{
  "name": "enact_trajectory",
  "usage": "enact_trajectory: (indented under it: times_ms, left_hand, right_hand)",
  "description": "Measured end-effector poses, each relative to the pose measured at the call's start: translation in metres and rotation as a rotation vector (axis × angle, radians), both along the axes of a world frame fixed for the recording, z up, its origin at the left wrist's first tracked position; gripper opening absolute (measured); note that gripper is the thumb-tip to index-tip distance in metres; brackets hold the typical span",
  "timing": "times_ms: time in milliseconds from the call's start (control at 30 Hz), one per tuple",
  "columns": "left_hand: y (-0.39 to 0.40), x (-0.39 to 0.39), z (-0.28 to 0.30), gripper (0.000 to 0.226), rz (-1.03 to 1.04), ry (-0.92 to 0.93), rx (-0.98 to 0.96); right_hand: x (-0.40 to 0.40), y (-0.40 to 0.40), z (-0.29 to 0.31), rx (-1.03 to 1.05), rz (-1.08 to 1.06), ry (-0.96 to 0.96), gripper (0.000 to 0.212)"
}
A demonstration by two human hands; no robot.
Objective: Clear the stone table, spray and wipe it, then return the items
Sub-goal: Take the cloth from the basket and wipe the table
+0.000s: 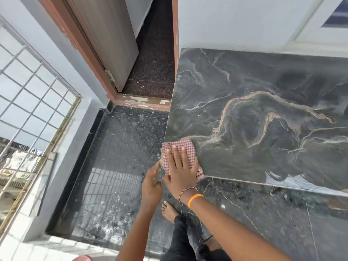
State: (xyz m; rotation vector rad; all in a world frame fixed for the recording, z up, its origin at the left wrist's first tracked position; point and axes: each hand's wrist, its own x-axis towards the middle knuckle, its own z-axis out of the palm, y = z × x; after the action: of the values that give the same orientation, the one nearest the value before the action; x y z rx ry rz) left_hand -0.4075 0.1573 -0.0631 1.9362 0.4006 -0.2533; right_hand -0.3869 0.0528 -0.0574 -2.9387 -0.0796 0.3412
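A counter [263, 110] is standing against the wall [235, 21], filling the right of the view, with a doorway [150, 53] lying to its left. A cloth [177, 147] is lying on the counter's near left corner, under the flat right hand [181, 170]. The left hand [152, 182] is sitting just beside that corner, below the edge and touching the right hand. A bare foot [169, 210] is resting on the floor [116, 157] below both hands. A grille [32, 91] is standing far left.

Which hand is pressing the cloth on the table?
The right hand, wearing the orange band, lies flat on the checked cloth. The left hand sits below the table's corner.
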Motion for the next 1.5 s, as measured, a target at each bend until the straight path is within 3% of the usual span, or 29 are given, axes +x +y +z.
enact_trajectory:
  times_ms: [200, 267, 367, 533, 667, 933, 1100, 1167, 1267, 1433, 1500]
  left_hand:
    - [-0.014, -0.026, 0.001, 0.065, 0.136, 0.032, 0.006]
    - [-0.022, -0.037, 0.001, 0.065, 0.096, -0.004, 0.133]
    - [-0.04, -0.045, 0.005, 0.069, -0.051, -0.159, 0.38]
    - [-0.086, -0.045, 0.006, 0.082, -0.517, -0.423, 0.724]
    - [-0.12, -0.05, 0.006, 0.084, -0.783, -0.428, 0.833]
    - [-0.147, -0.068, 0.003, 0.087, -0.782, -0.316, 0.946]
    - [-0.161, -0.066, 0.009, 0.076, -0.721, -0.246, 0.908]
    - [-0.165, -0.066, 0.012, 0.077, -0.706, -0.218, 0.899]
    - [-0.17, -0.069, 0.011, 0.079, -0.674, -0.219, 0.897]
    - [-0.188, -0.076, 0.015, 0.076, -0.587, -0.176, 0.875]
    - [-0.195, -0.081, 0.017, 0.077, -0.566, -0.165, 0.876]
  right_hand:
    - [-0.007, -0.025, -0.01, -0.063, 0.505, -0.125, 0.077]
    - [-0.014, -0.053, -0.013, -0.2, 0.566, -0.117, 0.085]
    - [-0.03, -0.103, -0.022, -0.247, 0.558, -0.126, 0.094]
    - [-0.063, -0.197, -0.01, -0.249, 0.326, -0.102, 0.096]
    - [-0.088, -0.272, -0.006, -0.148, 0.058, -0.044, 0.09]
    - [-0.115, -0.376, 0.003, 0.031, -0.529, 0.032, 0.069]
    - [-0.094, -0.326, 0.008, 0.19, -1.019, -0.06, 0.066]
    - [-0.079, -0.288, 0.011, 0.256, -1.101, -0.077, 0.068]
    - [-0.064, -0.241, 0.013, 0.263, -0.939, -0.049, 0.068]
    - [-0.052, -0.208, 0.009, 0.253, -0.096, -0.001, 0.057]
    - [-0.048, -0.213, 0.006, 0.233, 0.054, 0.007, 0.055]
